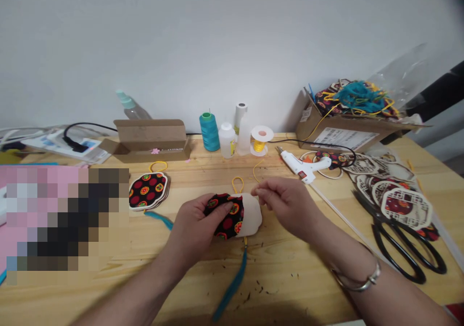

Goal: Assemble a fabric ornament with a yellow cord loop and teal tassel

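Note:
My left hand [197, 219] presses a black fabric piece with red and yellow circles [229, 214] down onto a white shaped card [251, 214] on the wooden table [108, 287]. A yellow cord loop [238, 183] sticks out at the card's far end and a teal tassel [232, 282] trails from its near end. Just right of the card hovers my right hand [286, 201], thumb and fingers pinched together at the card's top right edge; what they pinch I cannot make out. A silver bangle [357, 277] sits on that wrist.
A stack of finished fabric-covered pieces [148, 190] lies to the left. At the back stand a teal thread spool [209, 131], white bottles [227, 140], a yellow cord reel [260, 140] and an open cardboard box [147, 140]. A white glue gun [302, 165], cut-out cards [402, 202], black scissors [406, 248] and a full box [348, 118] lie right.

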{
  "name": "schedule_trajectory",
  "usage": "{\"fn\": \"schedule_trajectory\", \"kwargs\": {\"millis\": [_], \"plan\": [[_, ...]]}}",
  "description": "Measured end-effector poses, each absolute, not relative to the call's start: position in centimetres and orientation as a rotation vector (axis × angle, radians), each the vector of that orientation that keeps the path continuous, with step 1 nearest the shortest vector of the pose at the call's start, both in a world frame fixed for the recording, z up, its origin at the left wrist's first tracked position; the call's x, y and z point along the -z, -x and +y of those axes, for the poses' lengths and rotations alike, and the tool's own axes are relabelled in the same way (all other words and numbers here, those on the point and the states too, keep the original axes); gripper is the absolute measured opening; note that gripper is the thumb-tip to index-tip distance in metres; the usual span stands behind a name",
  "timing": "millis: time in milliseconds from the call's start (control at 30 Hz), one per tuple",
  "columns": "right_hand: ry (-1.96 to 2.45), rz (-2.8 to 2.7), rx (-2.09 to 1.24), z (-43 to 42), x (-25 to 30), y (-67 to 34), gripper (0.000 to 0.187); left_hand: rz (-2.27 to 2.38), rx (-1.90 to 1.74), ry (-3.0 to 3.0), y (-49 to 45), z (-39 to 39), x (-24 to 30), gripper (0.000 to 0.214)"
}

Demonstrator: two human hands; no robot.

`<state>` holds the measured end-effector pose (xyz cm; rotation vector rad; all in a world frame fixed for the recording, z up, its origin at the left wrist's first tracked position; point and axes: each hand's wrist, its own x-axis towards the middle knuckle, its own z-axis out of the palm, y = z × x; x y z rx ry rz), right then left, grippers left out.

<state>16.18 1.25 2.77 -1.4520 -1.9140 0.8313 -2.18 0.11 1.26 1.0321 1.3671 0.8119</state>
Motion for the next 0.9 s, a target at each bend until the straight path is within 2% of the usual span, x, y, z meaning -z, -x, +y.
{"fn": "schedule_trajectory", "kwargs": {"millis": [67,133,233,333,633,900], "plan": [[1.336,-1.657,-1.075,1.5,-3.3,-16.6,0.019,1.325,-0.840,-0.921,2.1,0.3,-1.2,0.018],[1.274,-1.564,-1.149,1.5,-3.4,-16.7,0.019,1.289,-0.857,-0.838,2.1,0.4,-1.1,0.019],[1.267,-1.753,-1.096,1.2,-2.8,-16.2,0.018,1.249,-0.881,-0.771,2.1,0.3,-1.0,0.021],[1.248,-1.984,-0.949,0.8,-1.8,-15.3,0.008,1.195,-0.885,-0.743,2.2,0.2,-0.8,0.021],[1.049,-2.063,-0.670,0.4,-0.5,-14.7,0.010,1.073,-0.881,-0.593,2.1,0.5,-0.8,0.020],[1.082,-2.044,-0.736,0.3,-0.7,-14.5,0.003,1.107,-0.874,-0.668,2.2,0.3,-0.8,0.020]]}}
